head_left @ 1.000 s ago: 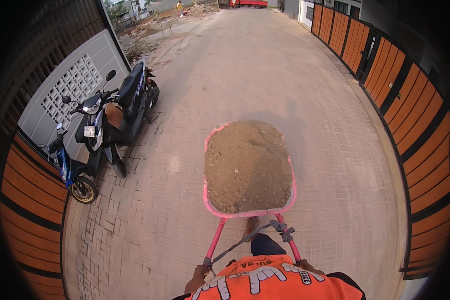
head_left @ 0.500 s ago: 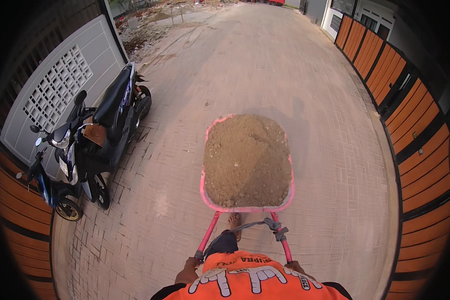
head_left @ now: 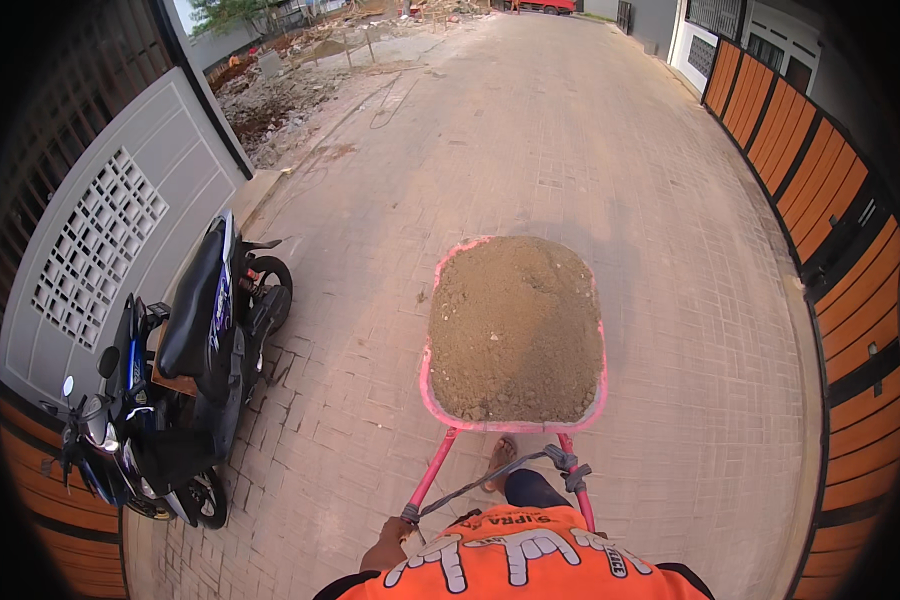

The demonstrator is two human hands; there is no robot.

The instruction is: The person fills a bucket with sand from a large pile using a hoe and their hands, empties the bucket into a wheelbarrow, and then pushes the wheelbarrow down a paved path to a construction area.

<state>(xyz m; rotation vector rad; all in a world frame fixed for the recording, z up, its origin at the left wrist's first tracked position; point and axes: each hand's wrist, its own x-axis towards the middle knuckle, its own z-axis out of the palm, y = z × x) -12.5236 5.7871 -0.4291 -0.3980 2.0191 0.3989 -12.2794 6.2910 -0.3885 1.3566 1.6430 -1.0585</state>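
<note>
A wheelbarrow [head_left: 598,405] with a pink rim stands in front of me, heaped with brown sand [head_left: 515,325]. My left hand [head_left: 390,545] is closed around the end of its left pink handle [head_left: 433,470]. The right handle [head_left: 582,505] runs back under my orange shirt [head_left: 515,565], which hides my right hand. A dark grey strap [head_left: 490,482] stretches between the two handles and is knotted around the right one. One bare or sandalled foot [head_left: 503,455] shows on the paving behind the tray.
Two motorbikes, one of them a black scooter [head_left: 198,330], are parked at the left beside a grey gate [head_left: 70,200]. An orange slatted fence [head_left: 850,290] lines the right. Block paving [head_left: 490,150] leads ahead, past rubble [head_left: 270,100] at the far left, to a red vehicle [head_left: 550,6].
The wheelbarrow and I have moved forward along the paving; the parked motorbikes sit lower in view. A different foot position shows. My right hand, seen at its handle before, is hidden now.
</note>
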